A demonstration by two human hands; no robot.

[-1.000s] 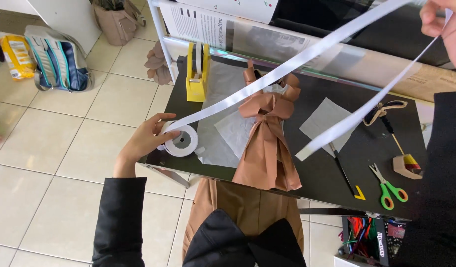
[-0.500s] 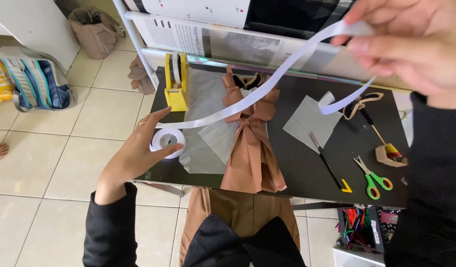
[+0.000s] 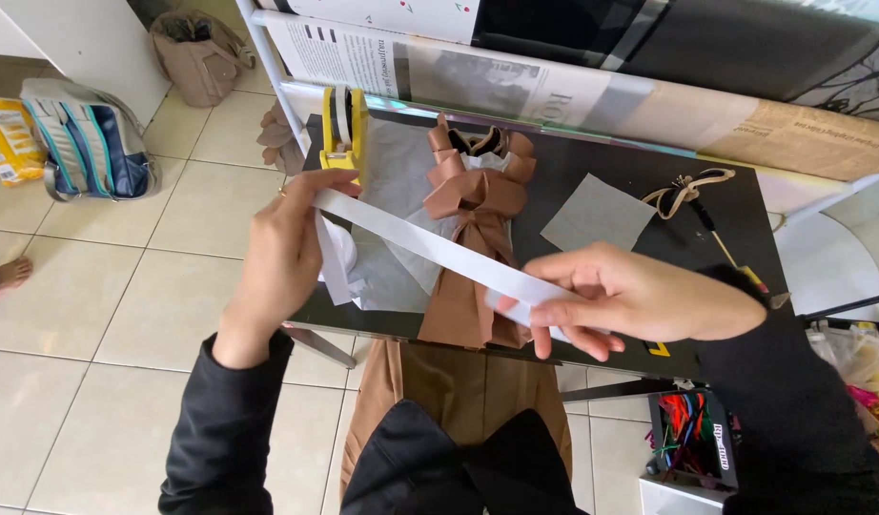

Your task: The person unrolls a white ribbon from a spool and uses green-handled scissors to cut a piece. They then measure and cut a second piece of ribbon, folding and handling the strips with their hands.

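A white ribbon (image 3: 430, 246) runs taut between my two hands above a small black table (image 3: 611, 172). My left hand (image 3: 285, 250) pinches its left end, with the white ribbon roll (image 3: 342, 250) partly hidden behind the fingers. My right hand (image 3: 630, 300) grips the ribbon's right end, folded over the fingers. Under the ribbon lies a brown paper wrap (image 3: 473, 243) with a brown bow, on grey tissue paper (image 3: 394, 181). It hangs over the table's near edge.
A yellow tape dispenser (image 3: 344, 133) stands at the table's back left. A grey paper square (image 3: 599, 212) and a cord-handled tool (image 3: 692, 191) lie to the right. Bags (image 3: 87, 143) sit on the tiled floor at left. A box of coloured bits (image 3: 692, 443) sits lower right.
My right hand has come down from high at the upper right to just above the table. The ribbon span is now short and low. My left hand moved up and right.
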